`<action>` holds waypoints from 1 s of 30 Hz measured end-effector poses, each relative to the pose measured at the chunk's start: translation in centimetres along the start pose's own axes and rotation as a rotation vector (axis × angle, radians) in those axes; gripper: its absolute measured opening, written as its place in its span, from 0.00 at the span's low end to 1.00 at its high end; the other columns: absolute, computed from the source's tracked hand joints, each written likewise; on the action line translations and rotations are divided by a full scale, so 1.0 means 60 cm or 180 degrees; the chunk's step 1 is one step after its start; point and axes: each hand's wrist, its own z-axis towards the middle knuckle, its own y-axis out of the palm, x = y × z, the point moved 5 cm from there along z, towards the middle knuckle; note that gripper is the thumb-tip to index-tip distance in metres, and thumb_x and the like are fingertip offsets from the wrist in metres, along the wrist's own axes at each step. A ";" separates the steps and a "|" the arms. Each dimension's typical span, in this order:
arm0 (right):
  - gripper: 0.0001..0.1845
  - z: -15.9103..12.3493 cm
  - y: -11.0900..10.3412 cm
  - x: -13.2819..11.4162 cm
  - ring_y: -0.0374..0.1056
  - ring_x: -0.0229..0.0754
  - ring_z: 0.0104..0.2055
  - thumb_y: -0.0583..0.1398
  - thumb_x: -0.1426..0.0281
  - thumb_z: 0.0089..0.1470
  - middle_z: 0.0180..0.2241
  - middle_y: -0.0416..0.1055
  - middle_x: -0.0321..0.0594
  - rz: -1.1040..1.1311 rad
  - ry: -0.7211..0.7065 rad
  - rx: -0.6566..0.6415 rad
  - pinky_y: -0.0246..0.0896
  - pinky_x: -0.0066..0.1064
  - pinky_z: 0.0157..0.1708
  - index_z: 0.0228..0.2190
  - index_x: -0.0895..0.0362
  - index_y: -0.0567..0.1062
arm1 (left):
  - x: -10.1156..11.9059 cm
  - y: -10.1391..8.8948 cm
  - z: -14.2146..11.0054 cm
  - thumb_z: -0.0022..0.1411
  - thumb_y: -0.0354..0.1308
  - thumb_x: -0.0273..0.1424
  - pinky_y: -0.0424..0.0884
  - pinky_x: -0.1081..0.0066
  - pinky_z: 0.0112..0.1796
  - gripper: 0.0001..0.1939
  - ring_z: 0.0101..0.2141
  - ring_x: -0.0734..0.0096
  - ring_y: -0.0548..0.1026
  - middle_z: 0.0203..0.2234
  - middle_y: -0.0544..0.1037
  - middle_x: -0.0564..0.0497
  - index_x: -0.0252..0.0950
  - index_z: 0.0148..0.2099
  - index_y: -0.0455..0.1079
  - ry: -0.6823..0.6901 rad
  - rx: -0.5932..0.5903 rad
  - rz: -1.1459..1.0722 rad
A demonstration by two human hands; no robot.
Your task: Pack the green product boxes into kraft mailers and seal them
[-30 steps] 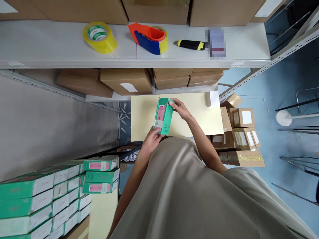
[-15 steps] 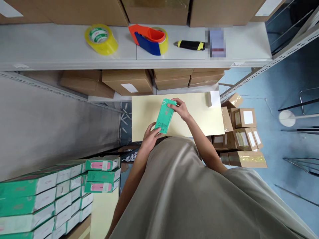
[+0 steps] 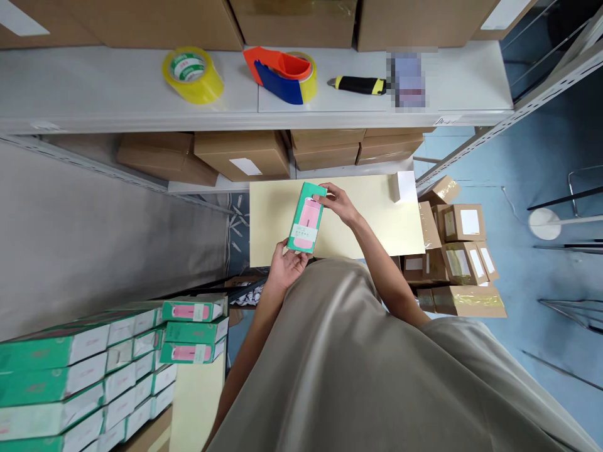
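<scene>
Between my two hands is a green product box [image 3: 307,217], tilted, its face with a pink picture and a pale label turned up. My right hand [image 3: 340,204] grips its upper right edge, thumb on the face. At the lower end, my left hand [image 3: 286,266] supports the box from below, with some fingers hidden under it. The box is above a cream tabletop [image 3: 367,220]. A small white box [image 3: 404,187] stands at the tabletop's far right corner.
On the grey shelf [image 3: 127,88] lie a yellow tape roll [image 3: 200,78], a tape dispenser [image 3: 285,75] and a utility knife [image 3: 360,85]. Stacked green boxes [image 3: 38,383] fill the lower left. Cardboard boxes [image 3: 459,251] are piled at right, and more cardboard boxes [image 3: 245,154] sit under the shelf.
The green box has been turned over: its printed text side faced up before, and now the side with the pink picture does. My left hand has shifted from its edge to underneath.
</scene>
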 end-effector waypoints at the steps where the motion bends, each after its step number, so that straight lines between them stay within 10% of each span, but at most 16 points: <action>1: 0.34 0.001 0.001 0.001 0.73 0.42 0.45 0.81 0.46 0.43 0.44 0.79 0.36 -0.0016 0.0000 -0.0023 0.74 0.32 0.46 0.42 0.52 0.79 | -0.002 0.000 -0.001 0.67 0.68 0.38 0.83 0.72 0.31 0.19 0.44 0.57 0.87 0.43 0.87 0.42 0.39 0.58 0.76 -0.0033 -0.0025 -0.0022; 8: 0.35 0.007 -0.007 0.004 0.74 0.46 0.48 0.78 0.39 0.46 0.44 0.79 0.38 -0.0244 -0.0141 -0.0091 0.74 0.36 0.50 0.41 0.52 0.80 | 0.001 -0.007 0.005 0.62 0.74 0.35 0.85 0.68 0.43 0.17 0.40 0.64 0.85 0.39 0.86 0.47 0.40 0.50 0.75 0.0504 -0.0137 0.0507; 14: 0.37 0.004 -0.005 0.016 0.74 0.44 0.47 0.76 0.36 0.47 0.47 0.80 0.38 -0.0221 0.0002 -0.0012 0.76 0.34 0.48 0.44 0.50 0.81 | 0.017 0.001 0.012 0.44 0.81 0.29 0.81 0.60 0.53 0.33 0.48 0.61 0.83 0.49 0.83 0.48 0.41 0.53 0.76 0.2166 0.0100 0.1852; 20: 0.36 -0.001 -0.006 0.029 0.74 0.43 0.47 0.78 0.41 0.45 0.48 0.80 0.36 -0.0102 0.0174 0.0035 0.78 0.36 0.48 0.47 0.49 0.80 | 0.025 0.009 -0.008 0.52 0.79 0.32 0.82 0.60 0.53 0.31 0.60 0.52 0.77 0.59 0.76 0.42 0.43 0.57 0.76 0.3308 0.0455 0.2689; 25: 0.33 -0.002 -0.012 0.036 0.75 0.46 0.49 0.78 0.46 0.45 0.46 0.80 0.36 -0.0050 0.0082 0.0218 0.79 0.37 0.48 0.46 0.49 0.79 | 0.028 0.000 -0.001 0.55 0.80 0.34 0.80 0.62 0.58 0.35 0.69 0.52 0.71 0.66 0.71 0.41 0.46 0.61 0.70 0.2998 0.0720 0.1923; 30: 0.33 -0.007 -0.009 0.021 0.75 0.49 0.51 0.75 0.44 0.48 0.52 0.80 0.41 -0.0344 -0.0232 0.0355 0.79 0.40 0.52 0.47 0.49 0.79 | 0.021 -0.029 0.040 0.68 0.70 0.45 0.82 0.62 0.54 0.20 0.53 0.58 0.82 0.49 0.80 0.42 0.41 0.53 0.69 0.1273 0.0752 0.0452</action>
